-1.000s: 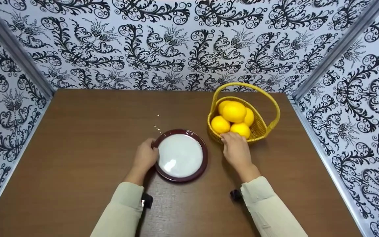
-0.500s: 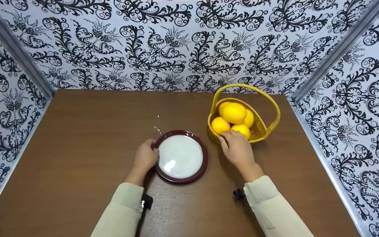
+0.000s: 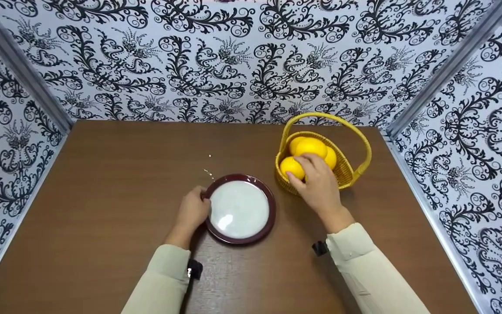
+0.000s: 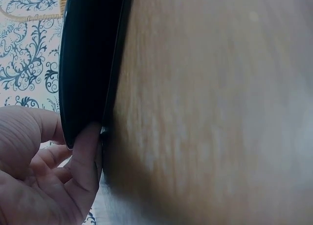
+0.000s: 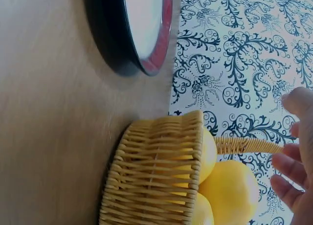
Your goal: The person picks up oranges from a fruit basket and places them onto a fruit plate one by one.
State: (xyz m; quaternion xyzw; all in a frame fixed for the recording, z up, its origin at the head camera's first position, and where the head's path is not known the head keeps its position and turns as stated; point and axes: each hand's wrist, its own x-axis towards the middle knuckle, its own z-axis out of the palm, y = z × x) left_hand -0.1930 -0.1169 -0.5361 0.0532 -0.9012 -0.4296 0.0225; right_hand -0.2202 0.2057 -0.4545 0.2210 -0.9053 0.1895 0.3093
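Note:
At the middle of the table a round plate (image 3: pixel 239 209) has a white centre and a dark red rim. My left hand (image 3: pixel 192 209) pinches its left rim; in the left wrist view, thumb and fingers (image 4: pixel 85 151) close on the plate's dark edge (image 4: pixel 93 54). To the right of it, a yellow wicker basket (image 5: pixel 151 171) holds several round yellow fruits (image 3: pixel 311 147). My right hand (image 3: pixel 320 185) is above the basket's front, covering the front fruit in the head view. In the right wrist view its loosely bent fingers (image 5: pixel 288 168) are apart from the fruits, holding nothing.
The basket's tall arched handle (image 3: pixel 366 150) rises over its right and back. Small pale specks (image 3: pixel 208 173) mark the brown table (image 3: pixel 124 187) behind the plate. Patterned walls (image 3: pixel 229 56) enclose the table at the back and sides.
My right hand has moved from the basket's front rim up and back over the fruits, and its fingers have spread. My left hand stays at the plate's rim.

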